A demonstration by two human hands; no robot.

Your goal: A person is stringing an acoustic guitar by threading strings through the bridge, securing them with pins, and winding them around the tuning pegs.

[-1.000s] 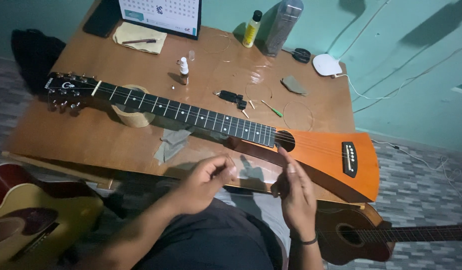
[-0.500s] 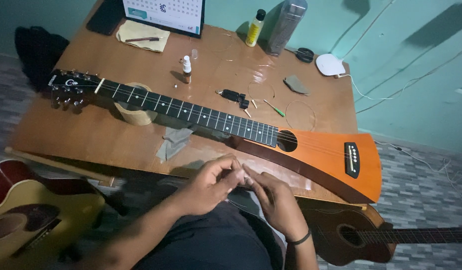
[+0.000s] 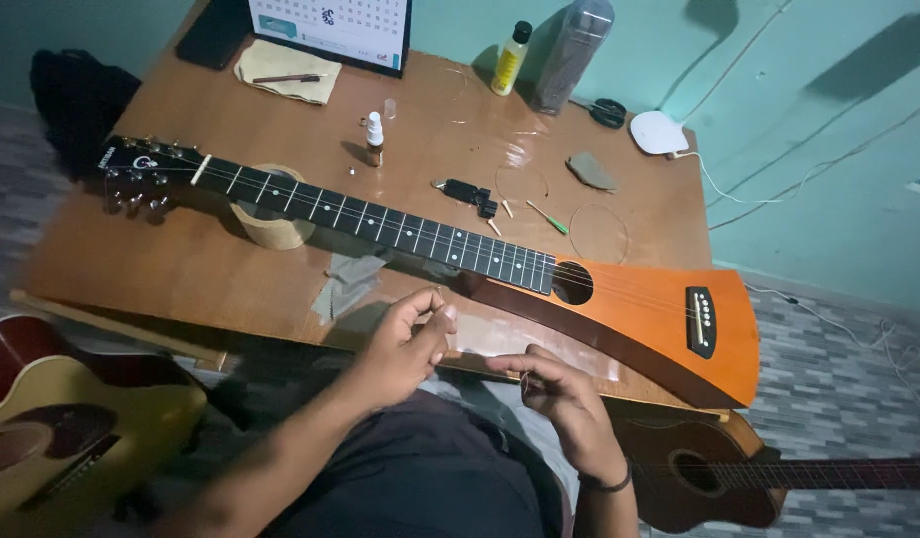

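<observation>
Table: wooden table (image 3: pixel 161 269), holding everything below.
Guitar: orange travel guitar (image 3: pixel 639 314) lying across the table, headstock to the left, neck propped on a tape roll (image 3: pixel 273 227).
Cloth: grey cloth (image 3: pixel 345 284) under the neck, near the front edge.
Left hand: left hand (image 3: pixel 405 344) at the table's front edge, fingertips pinched together; what they grip is too fine to make out.
Right hand: right hand (image 3: pixel 560 399) just beside it, fingers curled loosely, contents unclear.
</observation>
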